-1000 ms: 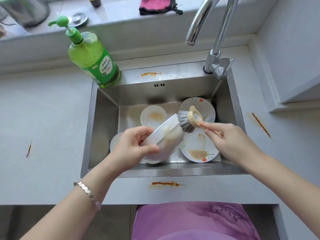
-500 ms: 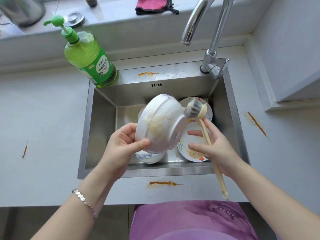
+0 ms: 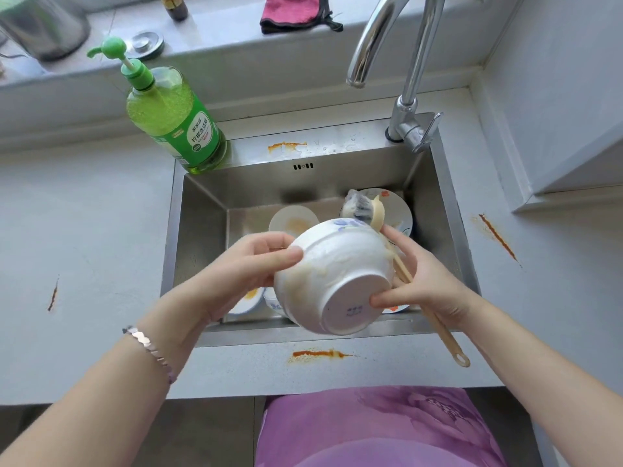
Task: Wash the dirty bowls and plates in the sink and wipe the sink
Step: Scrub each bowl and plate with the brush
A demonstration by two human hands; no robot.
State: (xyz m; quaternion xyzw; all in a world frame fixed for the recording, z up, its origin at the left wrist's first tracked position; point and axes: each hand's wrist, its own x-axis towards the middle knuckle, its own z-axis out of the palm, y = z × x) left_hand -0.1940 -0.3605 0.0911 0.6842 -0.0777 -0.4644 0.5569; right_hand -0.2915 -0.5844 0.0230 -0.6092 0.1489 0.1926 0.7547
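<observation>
I have the left hand [image 3: 242, 264] gripping the smeared white bowl [image 3: 337, 271] by its rim, tipped with its foot toward me above the sink [image 3: 303, 338]. The right hand [image 3: 428, 281] holds the dish brush [image 3: 364, 210] by its handle, bristles at the bowl's far edge and thumb touching its foot. A dirty plate [image 3: 394, 203] and a small bowl [image 3: 293, 220] lie in the basin below.

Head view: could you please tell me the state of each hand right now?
Left hand: grips the white ceramic bowl.
Right hand: holds the long wooden-handled dish brush, thumb against the bowl.
</observation>
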